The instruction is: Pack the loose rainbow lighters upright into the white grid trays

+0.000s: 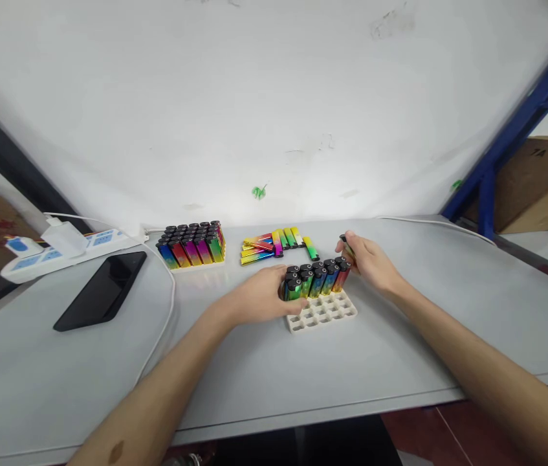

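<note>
A white tray [325,314] with square holes stands in front of me, its back rows filled with upright, shiny rainbow lighters [317,281] with black tops. My left hand [264,294] wraps round the left end of these lighters, thumb in front and fingers behind, partly hidden. Just beyond the tray's right back corner, my right hand [367,259] pinches a single lighter [347,247], its black top showing above the fingers. The front rows of holes hold nothing. Behind the tray lie several loose lighters [286,238] in yellow, green, pink and blue.
A full tray of lighters [191,247] stands at the back left. Left of it are a black phone [101,291], a white power strip [103,238] with a plugged-in charger [65,238], and a white cable [173,298]. A white wall [274,116] closes off the table's back.
</note>
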A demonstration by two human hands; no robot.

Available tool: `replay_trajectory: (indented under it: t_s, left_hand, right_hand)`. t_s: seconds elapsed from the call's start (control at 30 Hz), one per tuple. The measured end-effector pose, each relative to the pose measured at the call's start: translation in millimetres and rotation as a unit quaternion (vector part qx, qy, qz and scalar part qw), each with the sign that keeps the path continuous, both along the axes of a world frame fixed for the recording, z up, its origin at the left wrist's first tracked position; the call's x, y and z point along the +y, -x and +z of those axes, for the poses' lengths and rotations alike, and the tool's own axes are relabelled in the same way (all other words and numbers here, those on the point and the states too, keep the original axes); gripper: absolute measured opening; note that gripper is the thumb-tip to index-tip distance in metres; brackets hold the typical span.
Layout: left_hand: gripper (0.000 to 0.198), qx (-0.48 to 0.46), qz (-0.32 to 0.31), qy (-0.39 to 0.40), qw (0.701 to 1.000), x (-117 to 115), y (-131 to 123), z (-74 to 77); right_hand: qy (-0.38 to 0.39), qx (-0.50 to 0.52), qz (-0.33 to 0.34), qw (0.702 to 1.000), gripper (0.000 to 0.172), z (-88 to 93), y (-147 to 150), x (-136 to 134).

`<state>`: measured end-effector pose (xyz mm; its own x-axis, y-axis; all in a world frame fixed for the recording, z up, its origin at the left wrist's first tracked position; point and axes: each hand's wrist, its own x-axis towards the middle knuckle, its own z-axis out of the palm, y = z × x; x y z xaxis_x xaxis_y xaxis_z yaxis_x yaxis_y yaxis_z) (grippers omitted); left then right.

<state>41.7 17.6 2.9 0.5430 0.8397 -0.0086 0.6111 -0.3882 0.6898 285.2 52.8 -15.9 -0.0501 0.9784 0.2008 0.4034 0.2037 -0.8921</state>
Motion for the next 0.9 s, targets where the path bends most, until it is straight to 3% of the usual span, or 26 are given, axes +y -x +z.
replay_trajectory:
  t_s: [0.13, 0.23, 0.3, 0.43, 0.53, 0.63, 0.77, 0.9]
  left_hand:
    - [0.032, -0.026, -0.005, 0.003, 1.0, -3, -1, -0.1]
    - [0.034, -0.024, 0.005, 0.006, 1.0, -3, -1, -1.7]
    - [0.034, -0.015, 0.01, 0.01, 1.0, -3, -1, -2.0]
    - [0.03, -0.006, 0.01, 0.001, 1.0, -4, -1, -0.8]
    - [0.033, -0.011, -0.002, -0.01, 1.0, -2, -2, -1.0]
    - [0.04, -0.018, -0.01, -0.015, 1.0, 0, -2, -2.8]
    - [0.039, -0.012, -0.009, -0.019, 1.0, 2, -1, -4.8]
    - [0.04, -0.012, -0.009, -0.015, 1.0, 2, 0, -4.1]
  right_hand:
    - [-0.057, -0.028, -0.066, 0.996, 0.044, 9.9, -7, -2]
    - [-0.115, 0.027, -0.096, 0.988, 0.04, 18.5, -12, -4]
    - [-0.135, 0.099, -0.089, 0.982, 0.039, 23.8, -13, -6]
    - [-0.105, 0.184, -0.028, 0.977, 0.032, 29.0, -9, -14]
    - [-0.125, 0.15, 0.008, 0.981, 0.028, 26.9, 0, -25]
    - [-0.194, 0.077, 0.025, 0.978, 0.026, 22.4, 11, -38]
    - [-0.326, -0.037, 0.073, 0.942, 0.02, 16.8, 24, -50]
    - [-0.383, -0.101, 0.124, 0.91, 0.014, 9.3, 34, -54]
